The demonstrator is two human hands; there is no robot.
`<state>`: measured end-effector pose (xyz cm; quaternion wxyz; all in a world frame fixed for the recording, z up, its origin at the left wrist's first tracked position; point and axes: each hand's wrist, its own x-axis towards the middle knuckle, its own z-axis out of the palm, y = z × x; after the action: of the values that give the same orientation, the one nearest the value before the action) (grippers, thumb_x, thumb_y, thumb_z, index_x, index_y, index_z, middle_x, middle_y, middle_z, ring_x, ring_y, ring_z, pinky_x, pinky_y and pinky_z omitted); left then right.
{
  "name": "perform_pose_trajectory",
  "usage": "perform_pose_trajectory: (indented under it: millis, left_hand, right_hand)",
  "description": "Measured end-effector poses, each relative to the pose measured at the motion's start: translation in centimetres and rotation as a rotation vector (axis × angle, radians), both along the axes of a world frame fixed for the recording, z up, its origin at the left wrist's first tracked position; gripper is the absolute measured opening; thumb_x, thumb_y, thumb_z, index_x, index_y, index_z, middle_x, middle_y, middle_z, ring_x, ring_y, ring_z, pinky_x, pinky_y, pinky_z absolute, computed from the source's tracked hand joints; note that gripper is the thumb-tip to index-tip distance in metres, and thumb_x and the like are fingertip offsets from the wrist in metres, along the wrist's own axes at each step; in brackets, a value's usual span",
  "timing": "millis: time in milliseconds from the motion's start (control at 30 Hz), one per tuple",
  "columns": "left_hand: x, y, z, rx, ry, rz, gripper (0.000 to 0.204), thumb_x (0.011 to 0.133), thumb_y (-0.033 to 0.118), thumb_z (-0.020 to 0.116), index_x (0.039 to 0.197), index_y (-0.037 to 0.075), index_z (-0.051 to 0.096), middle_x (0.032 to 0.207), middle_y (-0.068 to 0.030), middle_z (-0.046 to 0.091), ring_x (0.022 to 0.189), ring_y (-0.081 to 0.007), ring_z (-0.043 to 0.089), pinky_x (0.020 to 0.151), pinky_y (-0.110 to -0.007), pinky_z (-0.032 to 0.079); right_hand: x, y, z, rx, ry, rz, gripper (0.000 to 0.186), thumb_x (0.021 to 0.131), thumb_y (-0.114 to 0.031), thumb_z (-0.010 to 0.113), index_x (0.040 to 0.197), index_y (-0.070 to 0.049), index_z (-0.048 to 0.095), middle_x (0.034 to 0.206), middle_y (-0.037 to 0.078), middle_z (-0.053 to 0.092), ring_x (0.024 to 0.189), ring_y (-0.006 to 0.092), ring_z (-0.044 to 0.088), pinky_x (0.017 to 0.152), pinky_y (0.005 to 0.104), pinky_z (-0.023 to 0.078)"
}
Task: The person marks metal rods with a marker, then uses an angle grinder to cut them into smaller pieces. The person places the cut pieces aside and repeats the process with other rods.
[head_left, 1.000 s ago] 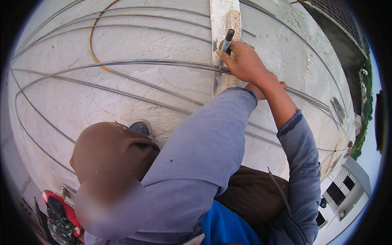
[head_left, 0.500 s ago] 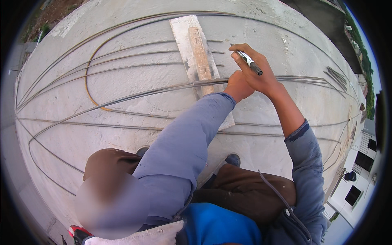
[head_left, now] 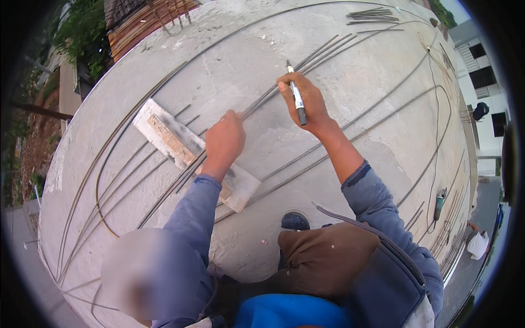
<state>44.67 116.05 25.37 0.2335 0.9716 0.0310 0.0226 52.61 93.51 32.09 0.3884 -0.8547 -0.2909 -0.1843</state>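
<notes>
My left hand (head_left: 225,139) is closed around a bundle of thin steel rebars (head_left: 260,102), which slants from lower left to upper right across the board. Farther along the same bars, my right hand (head_left: 307,101) grips a black-and-white marker pen (head_left: 298,97) with its dark tip pointing away from me. The right fingertips lie close beside the bars; whether they touch them I cannot tell. Beneath the bundle lies a whitish, stained board (head_left: 245,190) with a narrower wooden strip (head_left: 164,134) along its top.
Long bent rebars (head_left: 219,44) curve over the concrete slab (head_left: 240,71). A pile of short bars (head_left: 373,15) lies far off. At the right are a corded power tool (head_left: 439,203) and another person (head_left: 478,245). My shoe (head_left: 295,220) stands near the board.
The view has turned, so the bars now slant up to the right. My right hand, still with the marker, has moved apart from my left hand along the bundle.
</notes>
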Motion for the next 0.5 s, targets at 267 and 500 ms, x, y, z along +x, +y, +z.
perform_pose_trajectory:
  millis: [267,500]
  left_hand:
    - [-3.5,-6.6,-0.9,-0.219,0.088,-0.062,0.041,0.116,0.041,0.055,0.102,0.003,0.062,0.088,-0.0256,0.075,0.085,-0.0509,0.073,0.075,-0.061,0.053]
    - [-6.7,-12.6,-3.3,-0.303,0.243,-0.25,0.045,0.114,0.044,0.061,0.098,0.002,0.062,0.079,-0.0235,0.071,0.075,-0.0495,0.069,0.07,-0.056,0.051]
  right_hand:
    - [-5.2,-5.9,-6.9,-0.238,-0.205,-0.192,0.021,0.101,-0.023,0.079,0.121,-0.018,0.073,0.134,0.006,0.076,0.132,0.025,0.067,0.126,0.0522,0.039]
    - [-5.4,-12.9,-10.7,-0.291,-0.008,-0.176,0.022,0.104,-0.037,0.074,0.102,-0.014,0.073,0.074,0.004,0.072,0.079,0.0271,0.072,0.1,0.0463,0.052]
